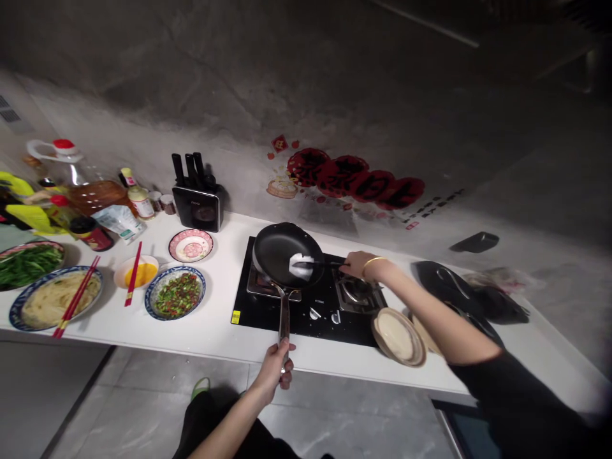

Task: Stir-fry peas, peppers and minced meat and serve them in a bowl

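A black frying pan sits tilted on the left burner of a black gas stove. My left hand grips the end of the pan's long handle at the counter's front edge. My right hand, with a gold bangle on the wrist, holds a dark utensil that reaches left into the pan. Its tip presses a wad of white paper against the pan's inner wall.
Left on the white counter stand a dish of chopped greens and chili, a bowl of beaten egg with red chopsticks, a noodle plate, a knife block and bottles. A tan bowl and a black lid lie right of the stove.
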### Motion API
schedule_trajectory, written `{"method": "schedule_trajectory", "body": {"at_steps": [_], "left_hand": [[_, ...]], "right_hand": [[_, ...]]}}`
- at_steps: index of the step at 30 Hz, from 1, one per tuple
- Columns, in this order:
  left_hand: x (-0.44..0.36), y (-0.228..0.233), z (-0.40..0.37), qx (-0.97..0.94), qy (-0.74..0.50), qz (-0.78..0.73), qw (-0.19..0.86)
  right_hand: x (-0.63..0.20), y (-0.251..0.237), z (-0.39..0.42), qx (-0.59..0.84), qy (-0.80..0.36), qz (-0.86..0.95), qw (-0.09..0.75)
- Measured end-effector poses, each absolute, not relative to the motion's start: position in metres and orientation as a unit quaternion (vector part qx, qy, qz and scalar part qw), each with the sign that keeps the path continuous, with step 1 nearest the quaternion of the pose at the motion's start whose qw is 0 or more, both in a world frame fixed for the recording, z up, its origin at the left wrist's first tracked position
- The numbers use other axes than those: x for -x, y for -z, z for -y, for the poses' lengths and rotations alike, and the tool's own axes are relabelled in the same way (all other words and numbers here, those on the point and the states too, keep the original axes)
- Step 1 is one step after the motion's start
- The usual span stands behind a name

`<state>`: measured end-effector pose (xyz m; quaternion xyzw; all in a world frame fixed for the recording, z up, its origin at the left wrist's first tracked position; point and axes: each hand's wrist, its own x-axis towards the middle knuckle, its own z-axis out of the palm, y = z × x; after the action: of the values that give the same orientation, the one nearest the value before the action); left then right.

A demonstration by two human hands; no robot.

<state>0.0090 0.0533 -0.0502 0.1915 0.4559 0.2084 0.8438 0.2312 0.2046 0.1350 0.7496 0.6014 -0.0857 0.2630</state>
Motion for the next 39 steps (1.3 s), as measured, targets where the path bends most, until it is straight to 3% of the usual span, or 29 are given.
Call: {"method": "schedule_trajectory", "body": {"at_steps": [4, 10, 15, 22, 27, 32, 36, 39], "left_hand": [[-0.008, 0.049, -0.054, -0.194, -0.199, -0.460, 0.843], [-0.007, 0.046, -0.055, -0.208, -0.196, -0.461, 0.840], [-0.008, 0.049, -0.055, -0.204, -0.197, -0.464, 0.839], [-0.008, 0.050, -0.054, -0.198, -0.202, -0.462, 0.841], [-0.008, 0.048, -0.053, -0.193, -0.203, -0.466, 0.839], [-0.009, 0.046, -0.054, -0.197, -0.204, -0.468, 0.837], [-0.009, 0.044, -0.056, -0.202, -0.198, -0.474, 0.834], [-0.008, 0.042, -0.057, -0.200, -0.198, -0.471, 0.836]], "right_hand": [[-0.255, -0.154, -0.189, -0.699, 0.238, -0.638, 0.221], [-0.218, -0.100, -0.192, -0.771, 0.352, -0.527, 0.060], [-0.206, -0.089, -0.199, -0.769, 0.288, -0.568, 0.054], [-0.203, -0.131, -0.136, -0.720, 0.021, -0.645, 0.254], [-0.196, -0.110, -0.132, -0.756, 0.001, -0.613, 0.230], [-0.205, -0.084, -0.187, -0.784, 0.148, -0.592, 0.110], [-0.217, -0.080, -0.198, -0.770, 0.255, -0.577, 0.094], [-0.234, -0.076, -0.178, -0.755, 0.418, -0.504, 0.033]]}}
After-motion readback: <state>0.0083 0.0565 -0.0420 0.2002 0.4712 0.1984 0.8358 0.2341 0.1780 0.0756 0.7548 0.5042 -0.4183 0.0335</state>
